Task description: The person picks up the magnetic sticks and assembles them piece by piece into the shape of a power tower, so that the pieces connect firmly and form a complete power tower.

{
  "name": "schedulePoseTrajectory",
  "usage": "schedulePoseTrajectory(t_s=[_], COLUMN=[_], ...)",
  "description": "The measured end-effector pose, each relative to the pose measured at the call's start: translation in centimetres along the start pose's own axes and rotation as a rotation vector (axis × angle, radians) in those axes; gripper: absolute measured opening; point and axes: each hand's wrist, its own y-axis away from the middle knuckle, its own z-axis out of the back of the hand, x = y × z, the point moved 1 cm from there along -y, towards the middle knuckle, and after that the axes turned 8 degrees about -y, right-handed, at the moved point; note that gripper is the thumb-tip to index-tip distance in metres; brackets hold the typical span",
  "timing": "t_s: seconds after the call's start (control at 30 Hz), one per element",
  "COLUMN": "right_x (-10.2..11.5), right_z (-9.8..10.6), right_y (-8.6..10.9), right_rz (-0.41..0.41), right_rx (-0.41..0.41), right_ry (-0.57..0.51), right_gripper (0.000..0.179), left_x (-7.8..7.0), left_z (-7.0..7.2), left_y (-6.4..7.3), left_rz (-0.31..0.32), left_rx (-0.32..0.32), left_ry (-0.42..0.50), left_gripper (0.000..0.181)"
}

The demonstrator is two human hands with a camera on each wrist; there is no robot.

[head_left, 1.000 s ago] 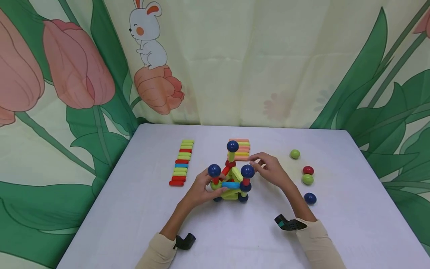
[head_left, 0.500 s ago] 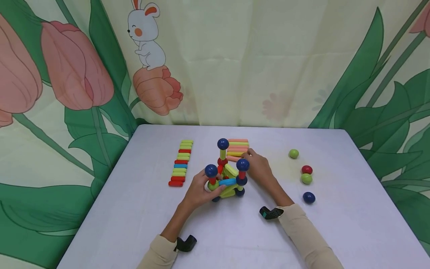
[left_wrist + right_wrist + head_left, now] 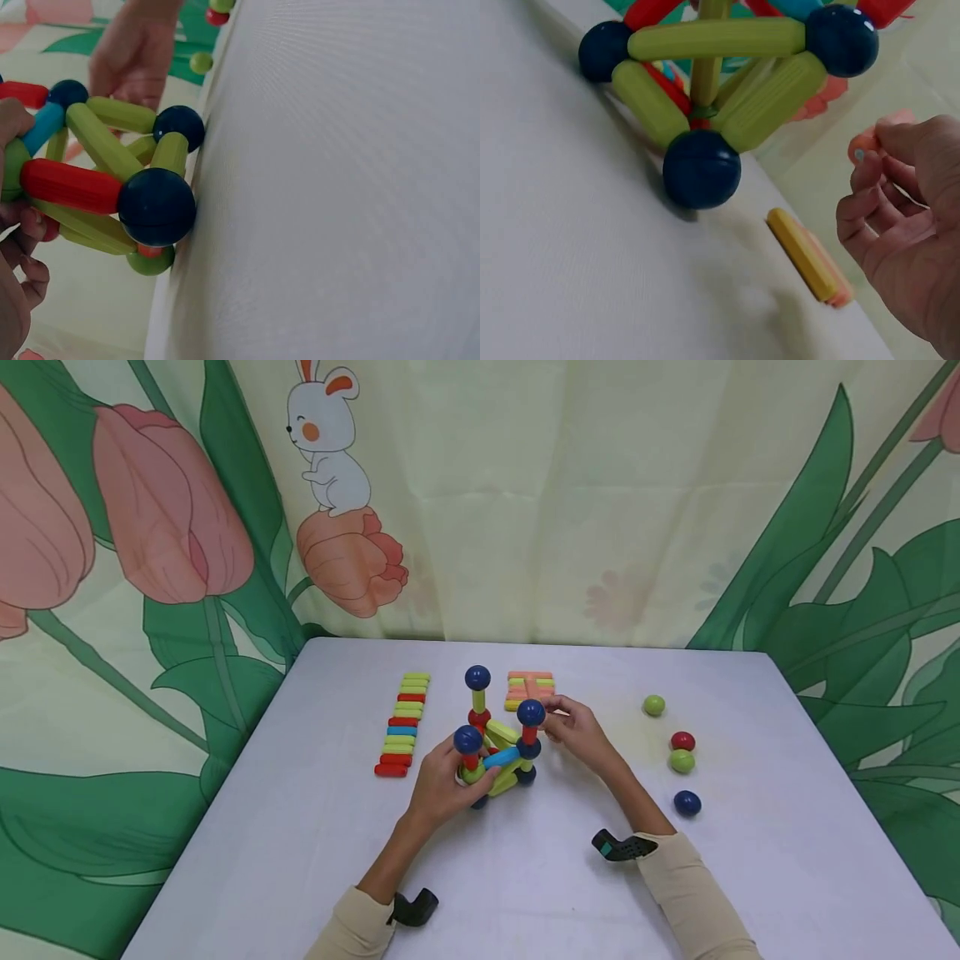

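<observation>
A built frame of magnetic rods and balls point(image 3: 501, 757) stands in the middle of the table, its dark blue top balls raised on short rods. My left hand point(image 3: 442, 783) grips its near left corner, around the light green ball point(image 3: 13, 169) and close to a red rod point(image 3: 71, 184). Just right of the frame, my right hand point(image 3: 576, 732) pinches an orange magnetic rod point(image 3: 862, 145) between thumb and fingers, its end facing the wrist camera. In the head view, this rod point(image 3: 531, 686) rises behind a dark blue ball point(image 3: 531, 712).
Behind the frame lies a row of orange, green and yellow rods point(image 3: 516, 704). A column of red, green and blue rods point(image 3: 401, 731) is at left. Loose balls sit at right: green point(image 3: 654, 705), red point(image 3: 682, 741), another green point(image 3: 682, 762) and dark blue point(image 3: 687, 803).
My right hand has reached the rod row, taken an orange rod and lifted it back toward the frame. My left hand has turned the frame and shifted it slightly left.
</observation>
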Motion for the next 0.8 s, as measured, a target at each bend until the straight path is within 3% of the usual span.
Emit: schedulePoseTrajectory(t_s=[0.1, 0.2, 0.47, 0.67, 0.8], right_x=[0.9, 1.4, 1.9, 2.2, 2.2], right_z=[-0.5, -0.9, -1.2, -1.2, -1.2], right_y=[0.0, 0.1, 0.2, 0.1, 0.0], right_rz=[-0.046, -0.054, -0.033, 0.015, 0.004], right_rx=[0.058, 0.118, 0.206, 0.276, 0.283], right_ry=[-0.169, -0.226, -0.198, -0.204, -0.194], right_gripper=[0.031, 0.033, 0.048, 0.050, 0.052], left_x=[0.0, 0.2, 0.7, 1.1, 1.2], left_z=[0.1, 0.1, -0.1, 0.0, 0.1], left_y=[0.0, 0.0, 0.2, 0.0, -0.1], left_rz=[0.006, 0.005, 0.000, 0.008, 0.015], left_rx=[0.007, 0.014, 0.028, 0.050, 0.068], left_ry=[0.011, 0.022, 0.066, 0.106, 0.120], left_gripper=[0.031, 0.031, 0.028, 0.025, 0.025])
